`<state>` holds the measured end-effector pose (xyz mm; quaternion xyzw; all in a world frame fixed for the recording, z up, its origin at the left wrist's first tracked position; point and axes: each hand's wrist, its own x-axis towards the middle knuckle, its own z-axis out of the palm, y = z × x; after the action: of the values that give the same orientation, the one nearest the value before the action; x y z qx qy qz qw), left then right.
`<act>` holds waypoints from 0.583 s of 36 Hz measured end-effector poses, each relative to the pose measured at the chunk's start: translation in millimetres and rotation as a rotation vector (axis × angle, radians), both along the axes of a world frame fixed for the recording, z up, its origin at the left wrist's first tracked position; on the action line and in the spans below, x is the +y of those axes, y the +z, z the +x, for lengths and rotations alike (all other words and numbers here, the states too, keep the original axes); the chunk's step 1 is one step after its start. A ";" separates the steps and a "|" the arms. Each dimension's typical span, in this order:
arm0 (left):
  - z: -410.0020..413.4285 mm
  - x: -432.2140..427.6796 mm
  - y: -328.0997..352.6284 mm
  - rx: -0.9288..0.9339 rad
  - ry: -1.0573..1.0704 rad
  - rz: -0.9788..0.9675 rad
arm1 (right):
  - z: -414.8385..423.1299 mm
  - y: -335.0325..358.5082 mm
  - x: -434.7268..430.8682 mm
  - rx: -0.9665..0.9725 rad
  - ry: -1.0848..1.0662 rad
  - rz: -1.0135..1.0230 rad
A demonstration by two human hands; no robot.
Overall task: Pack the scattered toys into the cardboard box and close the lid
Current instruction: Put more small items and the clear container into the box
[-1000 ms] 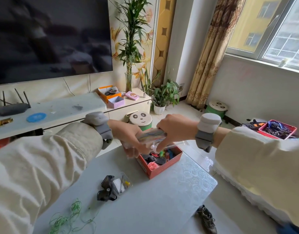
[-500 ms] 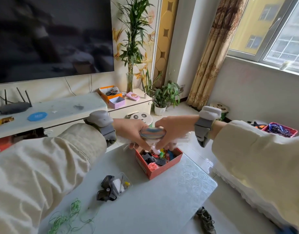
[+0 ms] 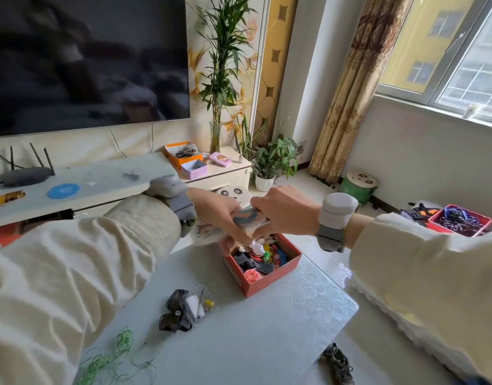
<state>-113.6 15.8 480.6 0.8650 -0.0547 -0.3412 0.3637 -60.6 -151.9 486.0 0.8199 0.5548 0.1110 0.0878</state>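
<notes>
L hand (image 3: 217, 215) & R hand (image 3: 286, 209) both pinched a clear plastic packet of colourful toys (image 3: 246, 218), held just above far-left edge of open red cardboard box (image 3: 275, 276), part-filled w/ small toys, on white tabletop (image 3: 253, 343).

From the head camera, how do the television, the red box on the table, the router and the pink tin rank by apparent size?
1. television
2. red box, though it is nearer the camera, which flatters it
3. router
4. pink tin

Single head-worn wide-angle view, forward and down, near the cardboard box (image 3: 275, 279)
</notes>
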 end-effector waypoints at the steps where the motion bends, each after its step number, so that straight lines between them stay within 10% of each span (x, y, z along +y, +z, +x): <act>1: 0.8 -1.7 -0.3 -0.006 0.002 0.006 | -0.7 1.8 -0.4 -0.036 0.005 -0.003; 7: 8.7 -8.4 -1.5 -0.150 0.032 0.090 | 2.8 10.6 -2.1 -0.085 -0.049 -0.106; 13: 18.7 -13.8 -1.8 -0.323 0.033 0.159 | 13.6 17.9 5.6 0.339 -0.180 -0.200; 21: 18.1 14.6 -18.4 -0.167 0.037 0.017 | 24.2 -0.3 -2.9 0.512 -0.227 -0.121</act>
<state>-95.6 30.4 462.2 0.8944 -0.0659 -0.2616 0.3568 -36.5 -154.8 485.7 0.8712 0.4694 -0.1434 0.0056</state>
